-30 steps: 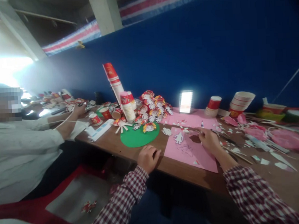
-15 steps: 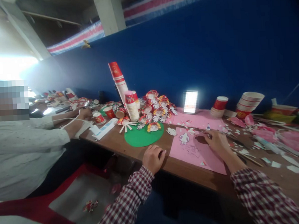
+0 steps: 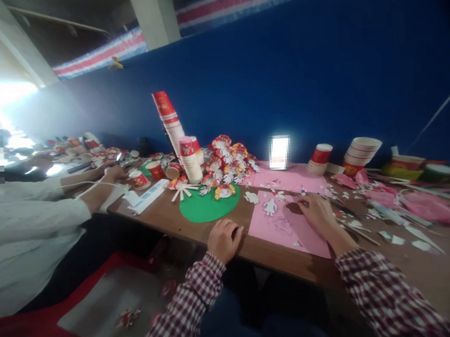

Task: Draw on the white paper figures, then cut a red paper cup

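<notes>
A: In the head view, where is the white paper cutout (image 3: pixel 270 207)?

B: Lying on the pink sheet (image 3: pixel 307 232), left of your right grip (image 3: pixel 318 213). Those fingertips are bunched; you can't tell whether they pinch anything. Your left grip (image 3: pixel 224 240) rests at the surface's (image 3: pixel 430 268) edge, thumb apart from fingers, nothing visible in it.

A: How should it handle?

B: Probably light, limp and easily creased. You'd do best holding the body's edge, sparing the narrow limbs.

A: What's around it?

B: Leftward, a green sheet (image 3: pixel 204 210), with heaped paper figures (image 3: pixel 228 163) and stacked cups (image 3: pixel 190 163) behind. Loose scraps (image 3: pixel 397 240) clutter your right and might get in the way.
</notes>
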The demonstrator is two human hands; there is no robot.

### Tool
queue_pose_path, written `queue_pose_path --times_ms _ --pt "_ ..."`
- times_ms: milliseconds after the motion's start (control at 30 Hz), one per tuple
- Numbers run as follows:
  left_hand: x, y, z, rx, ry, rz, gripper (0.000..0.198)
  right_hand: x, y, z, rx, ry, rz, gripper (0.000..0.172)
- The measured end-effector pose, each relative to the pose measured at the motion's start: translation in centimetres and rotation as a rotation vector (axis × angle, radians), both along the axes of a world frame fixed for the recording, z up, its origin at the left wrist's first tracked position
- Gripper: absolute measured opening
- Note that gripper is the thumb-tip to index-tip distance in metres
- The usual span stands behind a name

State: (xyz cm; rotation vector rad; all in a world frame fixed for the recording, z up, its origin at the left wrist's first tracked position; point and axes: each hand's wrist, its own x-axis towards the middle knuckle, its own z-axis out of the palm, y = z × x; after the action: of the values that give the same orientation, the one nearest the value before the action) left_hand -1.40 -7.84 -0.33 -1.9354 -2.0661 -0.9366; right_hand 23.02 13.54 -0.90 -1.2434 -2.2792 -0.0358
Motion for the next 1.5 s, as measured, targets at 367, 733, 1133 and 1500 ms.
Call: queue_pose_path --times_ms 367,733,1133,1500 --pt "-0.6 0.3 -0.1 -0.045 0.013 -0.037 0.019 -0.1 -0.3 0.8 -0.096 0.075 -0.039 0.017" --pt "0.1 6.9 2.0 -0.123 0.035 -0.141 0.014 0.0 -0.4 0.9 -0.118 0.054 -0.047 0.015" --pt "0.1 11.9 1.4 -0.121 0.126 -0.19 0.013 -0.3 -0.8 1.6 -0.156 0.07 -0.031 0.013" --pt "1.6 14.0 1.1 -0.166 0.139 -0.226 0.015 -0.3 -1.0 1.8 -0.156 0.076 -0.019 0.015"
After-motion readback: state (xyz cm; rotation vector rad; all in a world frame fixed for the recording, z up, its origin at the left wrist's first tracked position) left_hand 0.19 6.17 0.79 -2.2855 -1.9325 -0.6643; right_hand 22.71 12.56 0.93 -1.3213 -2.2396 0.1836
